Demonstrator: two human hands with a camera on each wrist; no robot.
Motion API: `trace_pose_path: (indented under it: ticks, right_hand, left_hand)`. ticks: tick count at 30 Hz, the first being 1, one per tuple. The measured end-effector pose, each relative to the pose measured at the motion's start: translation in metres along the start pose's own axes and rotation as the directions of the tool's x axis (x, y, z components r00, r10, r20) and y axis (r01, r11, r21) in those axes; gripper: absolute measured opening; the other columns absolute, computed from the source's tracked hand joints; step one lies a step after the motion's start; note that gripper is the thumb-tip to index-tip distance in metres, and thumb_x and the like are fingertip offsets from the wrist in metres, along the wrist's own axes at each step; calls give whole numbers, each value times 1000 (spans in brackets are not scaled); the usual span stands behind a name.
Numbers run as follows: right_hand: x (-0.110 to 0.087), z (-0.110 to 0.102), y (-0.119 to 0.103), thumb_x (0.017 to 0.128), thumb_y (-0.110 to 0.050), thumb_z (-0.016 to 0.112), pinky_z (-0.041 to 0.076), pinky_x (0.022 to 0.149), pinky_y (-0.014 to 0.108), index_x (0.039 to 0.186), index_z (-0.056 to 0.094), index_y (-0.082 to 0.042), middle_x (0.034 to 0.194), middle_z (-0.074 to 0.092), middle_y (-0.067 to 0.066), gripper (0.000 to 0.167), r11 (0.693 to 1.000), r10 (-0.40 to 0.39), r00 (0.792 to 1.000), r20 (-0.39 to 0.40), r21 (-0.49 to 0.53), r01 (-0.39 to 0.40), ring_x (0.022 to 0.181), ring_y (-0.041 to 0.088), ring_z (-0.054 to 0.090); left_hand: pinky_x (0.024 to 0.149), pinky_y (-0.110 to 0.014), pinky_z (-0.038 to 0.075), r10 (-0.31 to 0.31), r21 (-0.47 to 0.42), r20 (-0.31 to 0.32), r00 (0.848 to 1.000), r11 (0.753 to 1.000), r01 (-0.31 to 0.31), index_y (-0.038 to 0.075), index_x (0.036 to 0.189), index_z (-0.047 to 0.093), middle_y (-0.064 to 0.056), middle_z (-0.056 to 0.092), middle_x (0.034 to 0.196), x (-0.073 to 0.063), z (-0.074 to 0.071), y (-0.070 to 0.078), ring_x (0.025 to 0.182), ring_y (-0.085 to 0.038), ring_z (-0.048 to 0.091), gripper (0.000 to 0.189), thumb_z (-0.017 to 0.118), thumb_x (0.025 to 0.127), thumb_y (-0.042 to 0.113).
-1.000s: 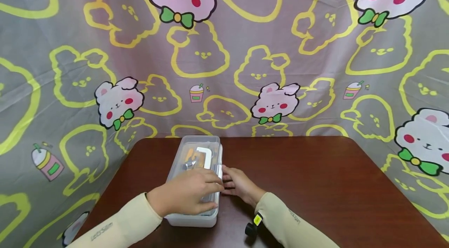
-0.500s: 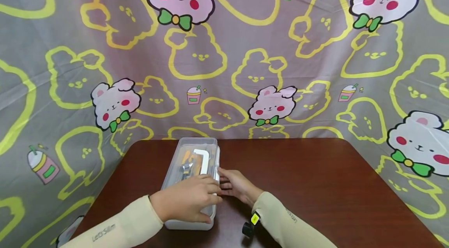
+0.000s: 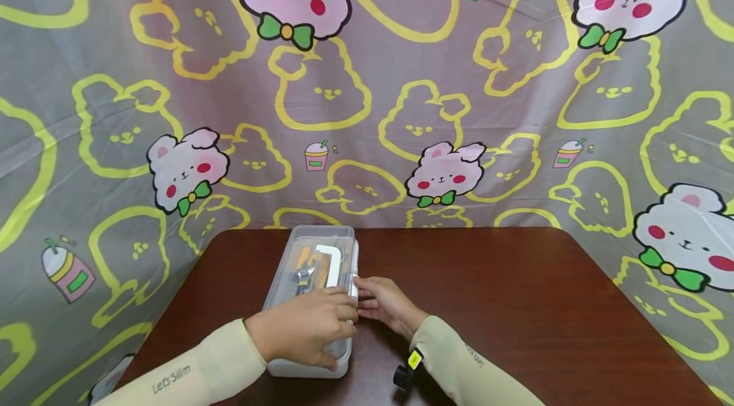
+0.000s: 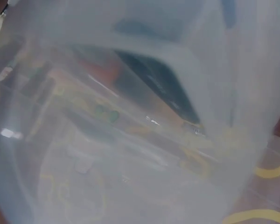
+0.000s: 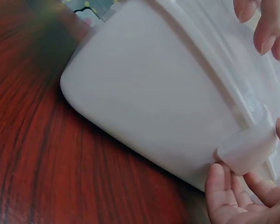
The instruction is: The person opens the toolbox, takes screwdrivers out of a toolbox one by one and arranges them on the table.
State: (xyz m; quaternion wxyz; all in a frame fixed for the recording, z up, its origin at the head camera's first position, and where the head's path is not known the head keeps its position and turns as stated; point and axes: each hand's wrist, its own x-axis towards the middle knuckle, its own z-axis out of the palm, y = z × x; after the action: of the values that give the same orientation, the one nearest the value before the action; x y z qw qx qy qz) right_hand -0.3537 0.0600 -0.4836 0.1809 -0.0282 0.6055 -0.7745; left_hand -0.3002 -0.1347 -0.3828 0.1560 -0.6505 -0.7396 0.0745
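A long translucent plastic box [image 3: 287, 278] with a lid stands on the table, a white bent piece [image 3: 332, 266] and orange and metal items showing through. My left hand [image 3: 306, 326] lies over the near part of the lid, fingers pointing right. Its fingertips [image 5: 266, 42] show above the lid in the right wrist view. At the box's right side, my right hand [image 3: 390, 304] pinches a white latch [image 5: 249, 147], fingers below and thumb at its upper edge. That latch juts out from the wall. Blurred, see-through plastic [image 4: 130, 154] fills the left wrist view.
The brown wooden table [image 3: 487, 317] extends to the right of the box. Behind it hangs a patterned curtain [image 3: 367, 74] with cartoon animals. A small black device [image 3: 403, 377] is strapped at my right wrist.
The view has shifted slightly, moving the box a little left in frame. Both hands stay at the box in nearly the same places, the left one on the lid, the right one at the latch.
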Motion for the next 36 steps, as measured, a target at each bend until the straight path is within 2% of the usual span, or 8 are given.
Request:
trace_pose_path:
  ticks: [6,11,19,30,33,36]
  right_hand:
    - [3,1,4,93,-29,66,55,77,37,115,52,4,99,61,14,42,999,1,1000,-6,42,-1,79,21,65]
    - [6,1,6,93,-26,65,55,77,36,109,52,-2,93,63,10,32,993,14,1000,26,118,-17,79,20,64]
    - [10,0,11,94,-25,64,53,73,33,102,53,-7,88,65,6,22,981,24,998,53,192,-34,78,18,63]
    - [7,-1,11,92,-28,68,53,72,33,104,56,-3,86,64,7,30,983,19,999,47,181,-27,76,17,62]
    - [7,-1,8,93,-27,67,53,70,30,102,57,-3,83,64,5,28,989,4,999,32,149,-8,73,15,62]
    - [6,-1,3,93,-28,67,52,67,27,99,58,-2,81,65,4,29,997,-31,999,9,70,30,69,13,62]
  left_hand:
    - [105,-37,37,-17,-50,10,1000,999,17,19,98,72,6,65,107,-2,0,-8,110,-15,55,48,77,72,59]
    - [106,-38,35,-45,-95,15,999,994,46,19,102,71,5,64,109,-1,2,-14,109,-12,55,50,74,75,62]
    - [107,-41,35,-27,-75,23,999,997,29,21,101,69,3,63,111,-1,6,-16,111,-13,54,52,72,73,64]
    - [106,-41,36,-36,-108,0,999,994,35,20,100,71,4,64,108,-1,7,-15,108,-12,55,50,73,74,63]
    - [106,-41,36,-39,-112,-1,999,993,39,19,101,72,4,64,108,-1,7,-15,109,-13,55,51,72,75,63]
    - [106,-41,36,-45,-103,-1,999,994,44,19,102,72,4,63,108,-1,7,-16,110,-14,55,51,72,76,63]
